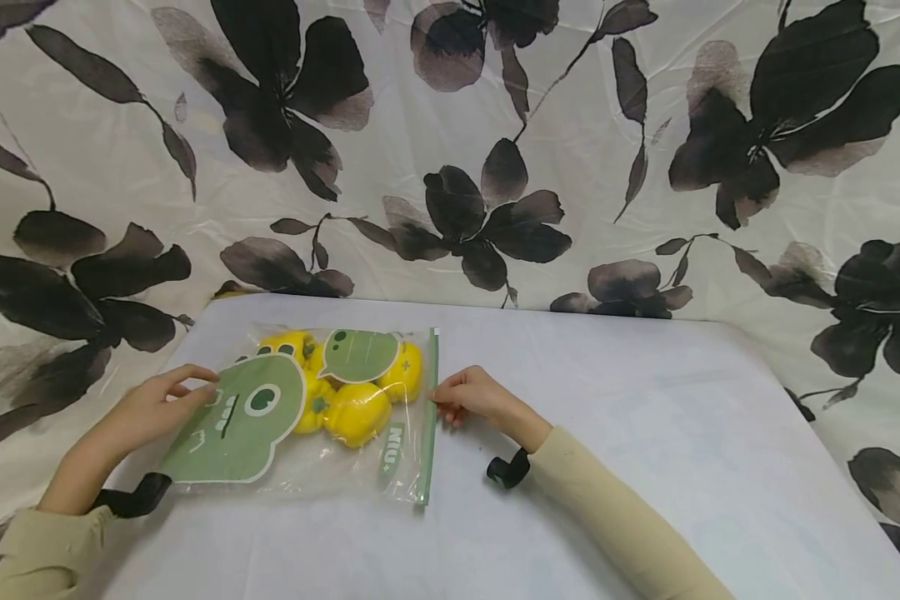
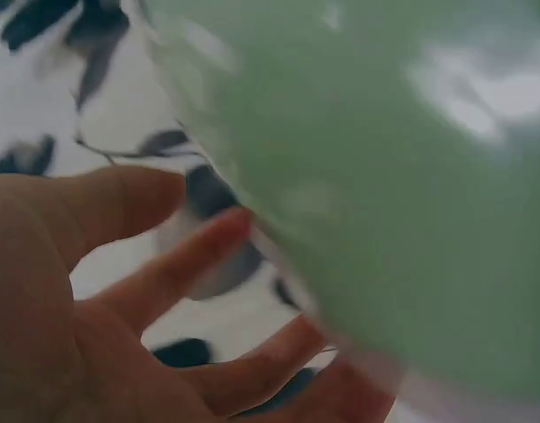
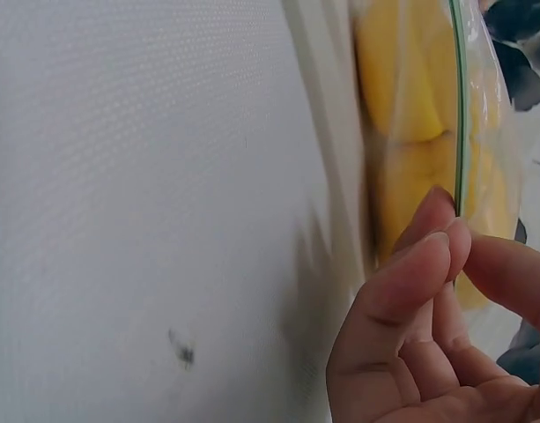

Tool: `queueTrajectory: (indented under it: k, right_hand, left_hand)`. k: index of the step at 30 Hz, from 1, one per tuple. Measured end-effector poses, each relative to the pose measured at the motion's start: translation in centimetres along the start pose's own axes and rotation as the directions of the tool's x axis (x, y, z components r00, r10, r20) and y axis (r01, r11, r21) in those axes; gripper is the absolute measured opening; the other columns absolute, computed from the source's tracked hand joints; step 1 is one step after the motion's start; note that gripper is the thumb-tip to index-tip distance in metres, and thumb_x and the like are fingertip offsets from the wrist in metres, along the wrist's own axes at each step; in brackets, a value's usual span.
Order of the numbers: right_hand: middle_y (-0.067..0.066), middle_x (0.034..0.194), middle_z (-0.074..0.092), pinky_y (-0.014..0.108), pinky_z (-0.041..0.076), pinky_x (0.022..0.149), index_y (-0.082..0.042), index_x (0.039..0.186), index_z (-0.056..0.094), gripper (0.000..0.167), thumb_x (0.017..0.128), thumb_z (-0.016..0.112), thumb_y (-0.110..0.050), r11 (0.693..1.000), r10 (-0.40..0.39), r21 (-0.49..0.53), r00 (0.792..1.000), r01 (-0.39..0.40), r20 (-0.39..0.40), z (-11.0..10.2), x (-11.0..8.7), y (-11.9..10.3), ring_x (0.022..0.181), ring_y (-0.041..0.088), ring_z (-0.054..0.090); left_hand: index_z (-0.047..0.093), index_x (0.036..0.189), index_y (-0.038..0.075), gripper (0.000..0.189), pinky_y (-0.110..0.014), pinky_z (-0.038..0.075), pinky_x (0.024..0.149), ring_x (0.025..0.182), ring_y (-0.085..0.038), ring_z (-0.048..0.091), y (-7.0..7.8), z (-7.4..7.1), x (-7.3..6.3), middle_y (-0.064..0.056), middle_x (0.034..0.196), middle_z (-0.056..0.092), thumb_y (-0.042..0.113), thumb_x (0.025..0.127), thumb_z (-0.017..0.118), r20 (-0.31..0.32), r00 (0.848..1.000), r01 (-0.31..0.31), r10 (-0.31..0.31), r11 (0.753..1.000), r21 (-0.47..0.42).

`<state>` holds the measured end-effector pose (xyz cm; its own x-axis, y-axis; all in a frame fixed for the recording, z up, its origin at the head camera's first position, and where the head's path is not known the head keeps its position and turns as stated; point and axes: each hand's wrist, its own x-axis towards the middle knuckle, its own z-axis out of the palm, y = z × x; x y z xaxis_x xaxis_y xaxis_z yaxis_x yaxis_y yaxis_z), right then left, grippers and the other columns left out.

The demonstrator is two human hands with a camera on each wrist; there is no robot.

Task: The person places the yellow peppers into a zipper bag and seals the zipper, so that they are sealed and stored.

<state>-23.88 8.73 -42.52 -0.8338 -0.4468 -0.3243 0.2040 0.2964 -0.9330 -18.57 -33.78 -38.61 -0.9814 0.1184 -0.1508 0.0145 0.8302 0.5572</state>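
A clear zip bag [image 1: 225, 429] printed with a green cartoon monster lies on the white table, its green zip strip [image 1: 431, 417] along the right side. Inside it are several yellow bell peppers [image 1: 357, 414] with green stems. At the strip, my right hand [image 1: 483, 398] pinches the edge between thumb and fingers; the right wrist view shows the zip strip [image 3: 461, 115] at the fingertips. My left hand [image 1: 146, 408] is at the bag's left side, fingers spread and relaxed. In the left wrist view, fingertips touch or lie just behind the bag's green printed edge [image 2: 358, 176].
The white table [image 1: 607, 392] stretches away to the right of the bag. Behind it hangs a white cloth [image 1: 390, 125] with dark flower prints. Each wrist carries a black strap mount [image 1: 508, 469].
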Motion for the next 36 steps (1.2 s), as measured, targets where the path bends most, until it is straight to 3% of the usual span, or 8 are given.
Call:
queueTrajectory:
  k: [2,5,7,11,17,20,26,36]
  right_hand:
    - [0.005,0.065,0.061,0.021,0.046,0.053,0.003,0.083,0.069,0.019,0.093,0.066,-0.013,1.0,-0.006,0.004,1.0,0.006,-0.005,0.0,0.0,0.1,0.052,0.011,0.052]
    - [0.005,0.064,0.061,0.021,0.045,0.052,0.003,0.082,0.068,0.017,0.092,0.067,-0.011,1.0,-0.007,0.018,1.0,0.007,-0.014,0.0,0.0,0.1,0.052,0.011,0.051]
    - [0.006,0.064,0.06,0.021,0.045,0.052,0.003,0.081,0.068,0.017,0.091,0.067,-0.01,1.0,-0.006,0.026,1.0,0.006,-0.02,0.0,0.0,0.1,0.052,0.011,0.051]
    - [0.005,0.064,0.059,0.021,0.045,0.052,0.005,0.083,0.068,0.015,0.09,0.067,-0.008,0.999,-0.015,0.038,0.999,0.017,-0.048,0.0,0.0,0.2,0.053,0.011,0.051]
    - [0.005,0.063,0.057,0.024,0.045,0.054,0.01,0.086,0.068,0.014,0.089,0.066,-0.004,0.997,-0.042,0.055,0.992,0.048,-0.115,-1.1,0.2,0.7,0.055,0.013,0.051]
    - [0.004,0.062,0.056,0.024,0.045,0.054,0.009,0.086,0.068,0.013,0.089,0.067,-0.004,0.996,-0.033,0.072,0.988,0.044,-0.152,-2.4,0.2,1.1,0.055,0.013,0.05]
    - [0.004,0.064,0.058,0.022,0.046,0.054,0.011,0.096,0.069,0.017,0.089,0.067,-0.005,0.996,0.008,0.092,0.969,0.016,-0.245,-6.3,-0.4,2.2,0.056,0.012,0.052]
    - [0.002,0.073,0.061,0.019,0.047,0.059,0.013,0.114,0.063,0.028,0.093,0.063,-0.005,0.977,0.116,0.206,0.933,-0.046,-0.341,-12.8,-2.1,4.1,0.063,0.009,0.052]
  left_hand:
    - [0.046,0.135,0.0,0.048,-0.039,0.048,0.065,0.088,-0.035,0.059,-1.8,0.2,0.9,-0.03,0.113,0.056,0.036,0.103,0.049,0.079,0.997,0.038,-0.027,0.99,-0.136]
    - [0.045,0.135,0.005,0.047,-0.033,0.047,0.065,0.083,-0.019,0.055,-3.3,0.8,1.6,-0.016,0.112,0.054,0.035,0.101,0.055,0.153,0.988,0.083,-0.032,0.936,-0.341]
    - [0.051,0.129,0.011,0.037,-0.032,0.048,0.067,0.084,-0.015,0.055,-3.8,1.2,1.9,-0.009,0.11,0.054,0.032,0.099,0.058,0.161,0.987,0.086,-0.019,0.903,-0.42]
    - [0.059,0.117,0.021,0.019,-0.031,0.05,0.069,0.084,-0.011,0.058,-4.3,1.9,2.3,0.0,0.102,0.057,0.024,0.098,0.06,0.135,0.991,0.085,-0.02,0.867,-0.491]
    - [0.063,0.116,0.014,0.025,-0.024,0.049,0.078,0.094,-0.005,0.056,-4.2,2.6,3.0,0.002,0.114,0.056,0.029,0.096,0.065,0.078,0.997,0.064,-0.027,0.855,-0.515]
    - [0.063,0.115,0.012,0.024,-0.024,0.05,0.078,0.092,-0.006,0.058,-3.2,3.2,3.6,0.005,0.108,0.059,0.025,0.095,0.066,0.072,0.997,0.036,0.006,0.829,-0.558]
    - [0.056,0.12,0.003,0.034,-0.026,0.05,0.077,0.092,-0.009,0.058,0.6,5.0,5.7,-0.002,0.11,0.059,0.025,0.095,0.065,0.086,0.996,0.03,0.027,0.803,-0.595]
    - [0.056,0.12,-0.003,0.032,-0.023,0.049,0.07,0.079,-0.009,0.059,6.5,8.8,10.3,0.002,0.089,0.066,0.013,0.095,0.064,0.041,0.996,-0.028,0.081,0.708,-0.706]
